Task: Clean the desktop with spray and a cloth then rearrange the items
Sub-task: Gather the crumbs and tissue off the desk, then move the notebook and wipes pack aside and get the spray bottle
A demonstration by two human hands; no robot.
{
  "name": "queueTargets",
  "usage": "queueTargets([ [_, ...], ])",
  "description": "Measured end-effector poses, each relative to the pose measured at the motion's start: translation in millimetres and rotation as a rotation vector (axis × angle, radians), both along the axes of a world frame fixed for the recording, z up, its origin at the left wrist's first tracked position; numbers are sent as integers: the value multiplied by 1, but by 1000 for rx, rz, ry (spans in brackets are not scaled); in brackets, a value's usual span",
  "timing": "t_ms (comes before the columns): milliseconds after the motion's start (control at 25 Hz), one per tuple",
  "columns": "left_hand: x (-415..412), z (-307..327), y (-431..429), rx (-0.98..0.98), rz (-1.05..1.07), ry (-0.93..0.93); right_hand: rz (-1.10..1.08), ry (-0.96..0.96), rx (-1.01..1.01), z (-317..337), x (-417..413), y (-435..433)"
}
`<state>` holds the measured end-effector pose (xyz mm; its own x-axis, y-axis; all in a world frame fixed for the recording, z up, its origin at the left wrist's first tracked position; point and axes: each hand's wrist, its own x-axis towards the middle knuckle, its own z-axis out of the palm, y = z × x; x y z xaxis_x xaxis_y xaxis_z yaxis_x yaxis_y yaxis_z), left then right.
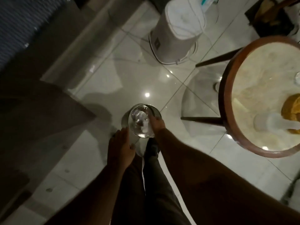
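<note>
A clear glass vase (140, 121) hangs low over the tiled floor, seen from above through its round mouth. My right hand (157, 123) grips its rim on the right side. My left hand (122, 146) lies flat against its lower left side. At the right stands the round table (227, 88) with a brown wooden rim and pale stone top. On it lie a yellow cloth (292, 105) and a white spray bottle (269, 123) on its side, both near the frame's right edge.
A white bin-like appliance (175, 34) with a cable stands on the floor behind the vase. Dark table legs (201, 118) reach out from the round table. A dark sofa or bed edge (40, 111) fills the left. My legs and shoe (152, 148) are below the vase.
</note>
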<state>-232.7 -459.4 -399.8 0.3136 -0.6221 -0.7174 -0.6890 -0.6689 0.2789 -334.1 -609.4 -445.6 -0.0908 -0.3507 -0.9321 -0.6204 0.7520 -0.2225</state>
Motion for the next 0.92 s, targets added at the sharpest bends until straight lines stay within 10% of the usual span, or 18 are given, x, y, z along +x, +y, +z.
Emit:
queueTargets([
  [440,22,33,-16,38,-26,-90,699,90,-305,51,-28,-6],
  [920,60,267,0,-323,230,-369,1277,47,-923,268,24,6],
])
